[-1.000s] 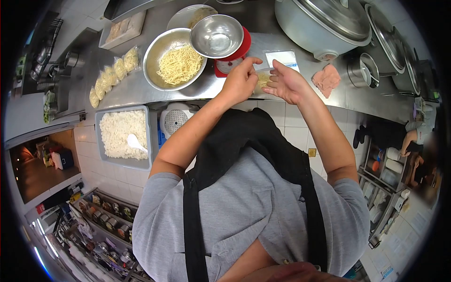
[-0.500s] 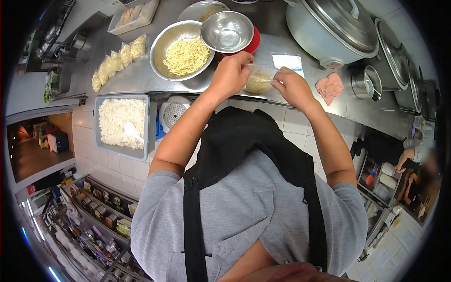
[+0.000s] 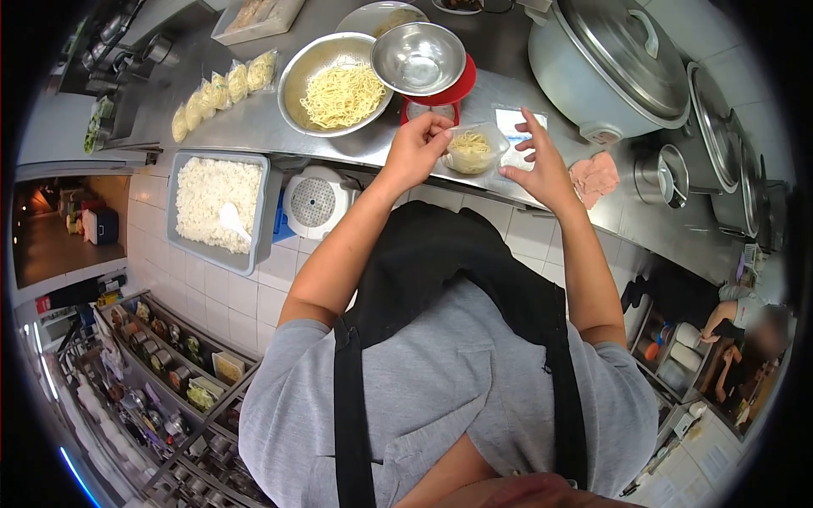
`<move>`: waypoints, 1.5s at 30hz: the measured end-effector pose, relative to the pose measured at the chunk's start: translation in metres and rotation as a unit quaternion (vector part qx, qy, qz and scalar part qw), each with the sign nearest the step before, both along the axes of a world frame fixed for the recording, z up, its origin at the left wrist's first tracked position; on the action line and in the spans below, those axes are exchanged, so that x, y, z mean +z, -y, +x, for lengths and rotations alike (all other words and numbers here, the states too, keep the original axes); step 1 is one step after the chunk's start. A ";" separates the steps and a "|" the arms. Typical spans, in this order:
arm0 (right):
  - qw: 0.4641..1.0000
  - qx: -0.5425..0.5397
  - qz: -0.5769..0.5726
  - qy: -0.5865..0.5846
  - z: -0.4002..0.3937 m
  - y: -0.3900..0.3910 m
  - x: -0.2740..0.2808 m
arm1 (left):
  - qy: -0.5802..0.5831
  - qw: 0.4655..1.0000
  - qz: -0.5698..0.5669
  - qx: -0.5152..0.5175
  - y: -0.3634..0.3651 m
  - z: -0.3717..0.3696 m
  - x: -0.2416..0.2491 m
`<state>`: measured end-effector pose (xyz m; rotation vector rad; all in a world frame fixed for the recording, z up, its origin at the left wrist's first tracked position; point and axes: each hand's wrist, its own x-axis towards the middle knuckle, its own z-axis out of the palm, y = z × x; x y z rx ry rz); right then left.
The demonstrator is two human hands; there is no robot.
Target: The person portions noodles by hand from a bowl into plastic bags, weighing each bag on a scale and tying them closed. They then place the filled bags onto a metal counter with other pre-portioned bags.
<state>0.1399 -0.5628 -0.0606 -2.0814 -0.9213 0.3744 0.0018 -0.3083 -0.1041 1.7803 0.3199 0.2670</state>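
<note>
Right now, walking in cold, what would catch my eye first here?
Probably the two hands at the counter's edge: the left hand pinches a small clear bag of noodles, the right hand open beside it. Just behind sits a big metal bowl of yellow noodles, and below the counter to the left a grey tray of white rice.

Clear glossy plastic bag [image 3: 471, 149] rests on brushed steel counter [image 3: 254, 127] beside shiny metal bowl [image 3: 418, 57].
</note>
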 end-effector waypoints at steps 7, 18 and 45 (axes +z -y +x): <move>0.986 0.142 -0.043 0.075 0.021 -0.032 -0.079 | -0.019 0.978 0.191 -0.083 0.013 -0.013 -0.058; 0.986 0.052 0.089 0.133 -0.017 -0.033 -0.091 | 0.131 0.938 0.320 -0.001 0.044 -0.008 -0.055; 0.998 -0.028 -0.008 0.060 0.023 -0.053 -0.071 | 0.020 0.993 0.099 -0.066 0.003 0.064 -0.063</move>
